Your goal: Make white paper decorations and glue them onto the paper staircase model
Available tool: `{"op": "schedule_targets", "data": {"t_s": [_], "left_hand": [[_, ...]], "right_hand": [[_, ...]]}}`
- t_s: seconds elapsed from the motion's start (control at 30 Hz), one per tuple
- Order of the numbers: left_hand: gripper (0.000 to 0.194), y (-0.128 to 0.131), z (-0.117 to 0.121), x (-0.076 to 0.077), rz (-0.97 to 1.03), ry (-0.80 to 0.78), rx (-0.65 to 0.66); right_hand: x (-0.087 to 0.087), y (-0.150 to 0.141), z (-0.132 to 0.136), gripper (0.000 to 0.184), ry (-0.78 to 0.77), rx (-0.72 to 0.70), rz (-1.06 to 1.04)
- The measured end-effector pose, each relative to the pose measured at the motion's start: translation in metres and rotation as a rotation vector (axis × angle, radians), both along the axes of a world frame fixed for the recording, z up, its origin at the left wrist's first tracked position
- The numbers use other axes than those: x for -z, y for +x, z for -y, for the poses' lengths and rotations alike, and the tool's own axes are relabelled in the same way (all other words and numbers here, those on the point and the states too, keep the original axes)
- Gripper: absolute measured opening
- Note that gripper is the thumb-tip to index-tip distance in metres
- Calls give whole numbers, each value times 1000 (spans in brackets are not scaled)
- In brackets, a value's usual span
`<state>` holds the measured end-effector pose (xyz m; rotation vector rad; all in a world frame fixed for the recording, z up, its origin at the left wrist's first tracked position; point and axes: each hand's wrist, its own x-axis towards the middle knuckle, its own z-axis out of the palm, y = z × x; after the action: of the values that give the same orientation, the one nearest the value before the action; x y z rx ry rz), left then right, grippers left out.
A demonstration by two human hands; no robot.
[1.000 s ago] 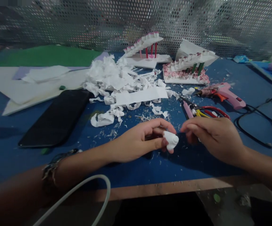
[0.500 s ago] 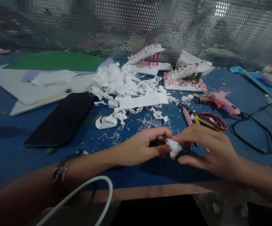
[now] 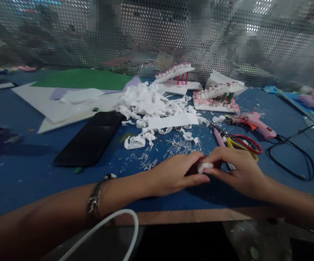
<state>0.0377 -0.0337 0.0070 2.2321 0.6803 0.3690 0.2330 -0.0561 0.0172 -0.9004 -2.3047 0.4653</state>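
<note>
Over the table's (image 3: 23, 177) near side, the white piece (image 3: 204, 167) sat between both hands: right hand (image 3: 238, 172) pinching its right end, left hand (image 3: 173, 174) cupped about its left; left grip could not be told.

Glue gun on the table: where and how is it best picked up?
Probably by its pink handle, coming from the near right with the right hand, once free of the white piece. The handle angles out toward that side, while the nozzle points left, away from it; whether it's hot can't be seen. Mind the cable at the handle's end.
</note>
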Motion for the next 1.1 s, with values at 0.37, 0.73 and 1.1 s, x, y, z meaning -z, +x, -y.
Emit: {"op": "schedule_targets", "data": {"t_s": [0.37,0.73,1.1], "left_hand": [[45,-2,0,8,-22,140,120],[39,4,-7,-3,115,-304,163],[33,4,-20,1,145,-342,181]], "right_hand": [[-4,-3,5,12,-209,-89,-58],[-3,-11,-5,9,-216,-76,-16],[-1,1,-11,10,-135,-80,-61]]}}
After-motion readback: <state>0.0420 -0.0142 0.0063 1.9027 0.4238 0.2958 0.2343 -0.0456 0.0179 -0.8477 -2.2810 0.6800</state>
